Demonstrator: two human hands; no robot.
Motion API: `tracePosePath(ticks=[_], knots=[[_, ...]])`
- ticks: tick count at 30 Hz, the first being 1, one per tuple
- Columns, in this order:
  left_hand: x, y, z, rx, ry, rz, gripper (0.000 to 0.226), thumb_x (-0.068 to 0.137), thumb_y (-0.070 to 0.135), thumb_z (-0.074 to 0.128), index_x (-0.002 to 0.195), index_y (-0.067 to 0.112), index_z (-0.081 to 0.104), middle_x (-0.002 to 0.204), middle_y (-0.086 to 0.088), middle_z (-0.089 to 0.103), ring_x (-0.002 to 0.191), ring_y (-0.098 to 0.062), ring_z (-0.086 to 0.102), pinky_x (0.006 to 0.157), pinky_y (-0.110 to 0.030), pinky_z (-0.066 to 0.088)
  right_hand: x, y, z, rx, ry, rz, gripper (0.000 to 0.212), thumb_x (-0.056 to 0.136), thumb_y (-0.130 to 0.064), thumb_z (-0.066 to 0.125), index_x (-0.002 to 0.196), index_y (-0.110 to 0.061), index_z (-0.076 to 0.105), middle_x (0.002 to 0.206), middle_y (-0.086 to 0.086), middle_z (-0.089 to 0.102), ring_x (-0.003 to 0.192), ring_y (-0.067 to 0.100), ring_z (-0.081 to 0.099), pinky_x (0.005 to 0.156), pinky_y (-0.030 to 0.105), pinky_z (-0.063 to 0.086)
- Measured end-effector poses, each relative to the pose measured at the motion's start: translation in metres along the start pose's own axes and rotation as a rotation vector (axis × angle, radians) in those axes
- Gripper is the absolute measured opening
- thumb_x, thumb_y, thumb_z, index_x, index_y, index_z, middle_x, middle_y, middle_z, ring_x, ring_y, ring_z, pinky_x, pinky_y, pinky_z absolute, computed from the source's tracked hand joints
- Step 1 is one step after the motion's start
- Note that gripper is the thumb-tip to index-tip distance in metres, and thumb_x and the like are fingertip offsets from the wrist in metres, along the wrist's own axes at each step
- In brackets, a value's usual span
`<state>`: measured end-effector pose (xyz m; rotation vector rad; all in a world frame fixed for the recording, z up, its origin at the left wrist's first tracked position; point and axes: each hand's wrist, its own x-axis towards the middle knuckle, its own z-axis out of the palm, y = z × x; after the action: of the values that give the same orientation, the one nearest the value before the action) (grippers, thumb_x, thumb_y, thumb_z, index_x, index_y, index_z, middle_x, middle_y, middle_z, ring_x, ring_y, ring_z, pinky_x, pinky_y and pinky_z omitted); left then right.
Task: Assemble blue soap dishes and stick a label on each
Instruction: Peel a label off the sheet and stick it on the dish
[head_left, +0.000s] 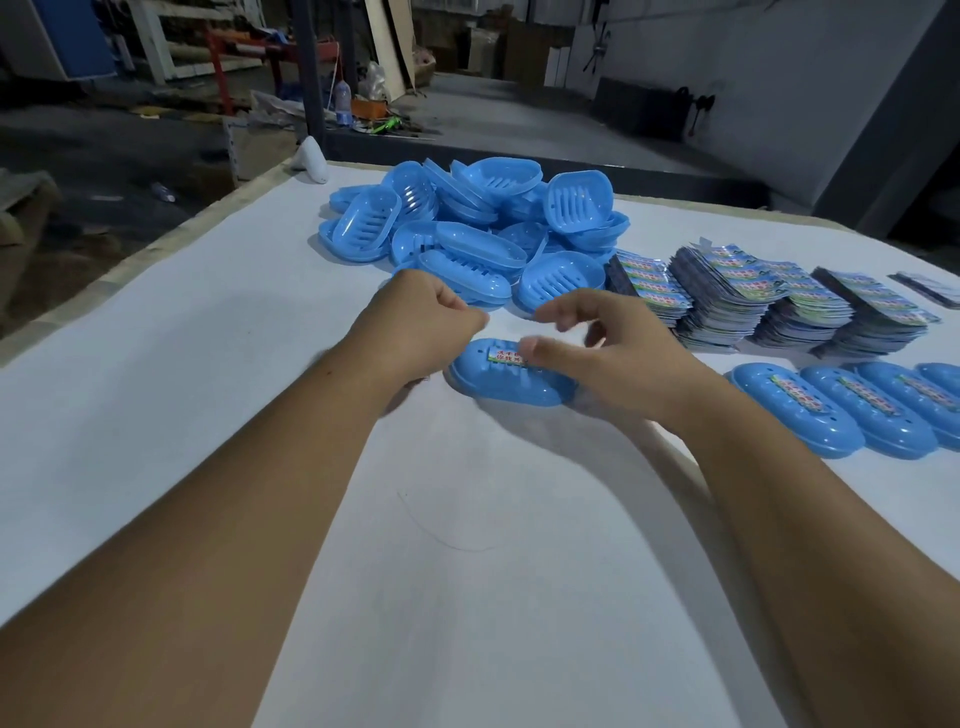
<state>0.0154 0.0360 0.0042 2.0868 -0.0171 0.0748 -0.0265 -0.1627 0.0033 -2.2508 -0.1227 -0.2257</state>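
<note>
While both forearms reach over the white table (208, 364), the left hand (415, 322) hovers with its fingers curled into a fist, holding nothing visible. The right hand (613, 353) is relaxed and spread above an assembled soap dish (498, 384) carrying a label (504, 356). Behind lie a pile of loose dish parts (467, 228); label stacks (769, 296) and finished dishes (852, 410) sit to the right.

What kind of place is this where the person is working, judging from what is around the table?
Probably a small factory or warehouse packing bench. A pile of unassembled blue soap dish parts and stacks of printed labels lie on the white table, finished labelled dishes stand in a row, and timber and clutter lie on the concrete floor behind.
</note>
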Motion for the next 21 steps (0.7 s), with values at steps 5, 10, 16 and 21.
tracePosePath(ticks=[5, 10, 16, 21], knots=[[0.001, 0.000, -0.001, 0.105, 0.130, 0.088, 0.016, 0.084, 0.042, 0.069, 0.081, 0.028, 0.063, 0.074, 0.011, 0.064, 0.063, -0.011, 0.062, 0.049, -0.024, 0.040, -0.009, -0.009, 0.015, -0.196, -0.199, -0.038, 0.077, 0.072, -0.044, 0.087, 0.141, -0.032, 0.054, 0.131, -0.014, 0.061, 0.114, 0.002, 0.059, 0.096, 0.022, 0.049], [0.001, -0.001, 0.001, 0.221, 0.206, 0.190, 0.019, 0.088, 0.043, 0.067, 0.079, 0.029, 0.058, 0.080, 0.011, 0.063, 0.063, -0.014, 0.062, 0.055, -0.028, 0.047, -0.018, -0.016, 0.005, -0.533, -0.054, -0.053, 0.070, 0.075, -0.064, 0.070, 0.136, -0.034, 0.054, 0.126, -0.006, 0.064, 0.115, 0.019, 0.056, 0.098, 0.033, 0.045], [0.000, -0.003, 0.002, 0.272, 0.184, 0.221, 0.021, 0.090, 0.046, 0.066, 0.082, 0.029, 0.057, 0.082, 0.002, 0.067, 0.069, -0.023, 0.065, 0.067, -0.037, 0.053, -0.045, -0.005, -0.021, -0.917, 0.129, 0.233, 0.064, 0.088, -0.070, 0.041, 0.130, -0.023, 0.048, 0.130, 0.010, 0.059, 0.119, 0.038, 0.050, 0.095, 0.045, 0.040], [-0.003, -0.001, 0.004, 0.301, 0.171, 0.235, 0.016, 0.091, 0.043, 0.067, 0.089, 0.028, 0.061, 0.090, -0.003, 0.068, 0.080, -0.027, 0.064, 0.072, -0.037, 0.048, -0.071, 0.007, -0.038, -0.967, 0.160, 0.351, 0.060, 0.086, -0.068, 0.043, 0.125, -0.022, 0.051, 0.128, 0.008, 0.057, 0.119, 0.036, 0.049, 0.091, 0.045, 0.039]])
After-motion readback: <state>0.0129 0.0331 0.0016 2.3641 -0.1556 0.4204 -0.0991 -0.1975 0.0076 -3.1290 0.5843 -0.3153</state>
